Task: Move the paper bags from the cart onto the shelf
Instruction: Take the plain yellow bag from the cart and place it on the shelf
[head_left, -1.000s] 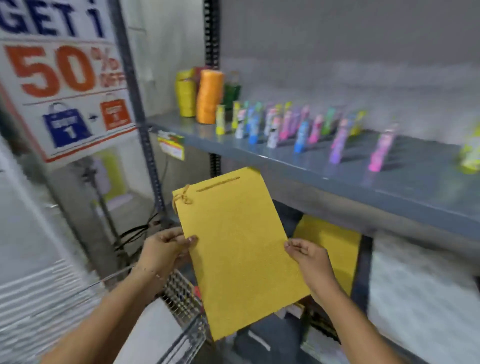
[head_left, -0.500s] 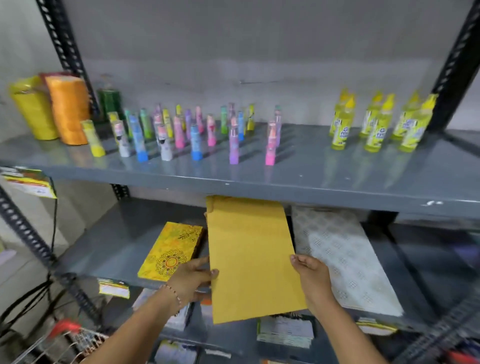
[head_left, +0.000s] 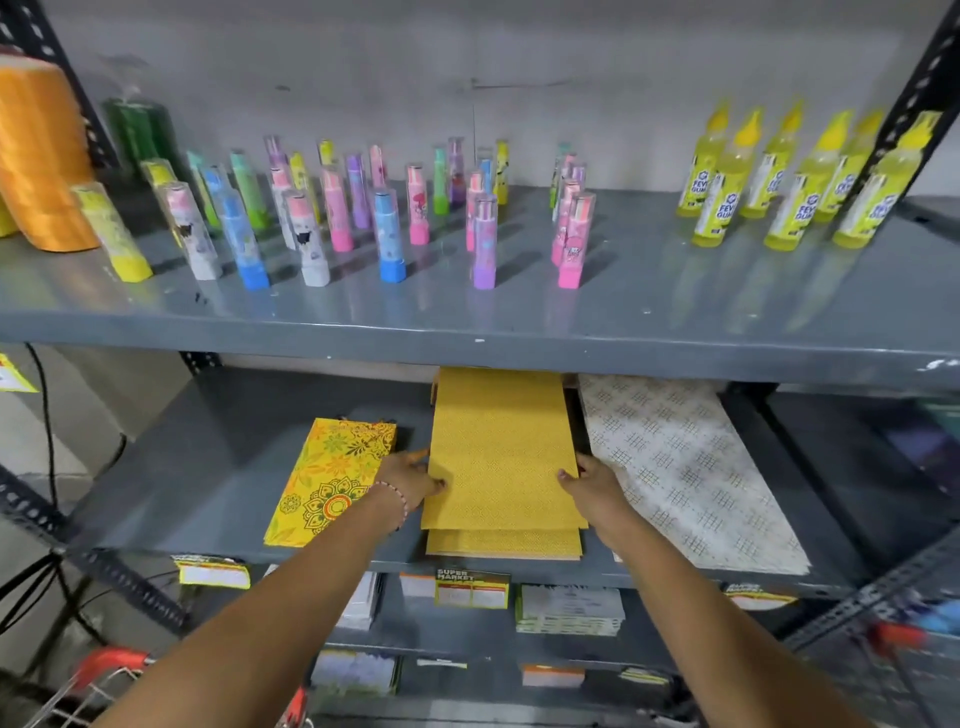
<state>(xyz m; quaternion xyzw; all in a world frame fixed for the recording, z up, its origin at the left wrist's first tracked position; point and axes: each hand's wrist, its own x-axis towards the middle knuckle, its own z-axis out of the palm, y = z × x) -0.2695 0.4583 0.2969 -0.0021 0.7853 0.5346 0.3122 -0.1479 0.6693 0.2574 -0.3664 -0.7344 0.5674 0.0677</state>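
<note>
Your left hand (head_left: 413, 475) and right hand (head_left: 584, 480) have their fingers clamped on the side edges of the plain yellow bag (head_left: 501, 452), lying on the stack on the middle shelf (head_left: 208, 467). Let go unevenly and it could skew or slide off the near edge.

Both arms outstretched, left hand (head_left: 413, 475) and right hand (head_left: 589, 483) palms-down.

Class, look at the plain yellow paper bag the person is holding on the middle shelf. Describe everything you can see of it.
The plain yellow paper bag is flat and folded, its paper finely textured with a small repeating pattern. It lies on a stack of matching yellow bags, with its far end under the upper shelf. The left hand grips its left edge and the right hand its right edge. A floral yellow bag lies to its left, a white patterned bag to its right.
</note>
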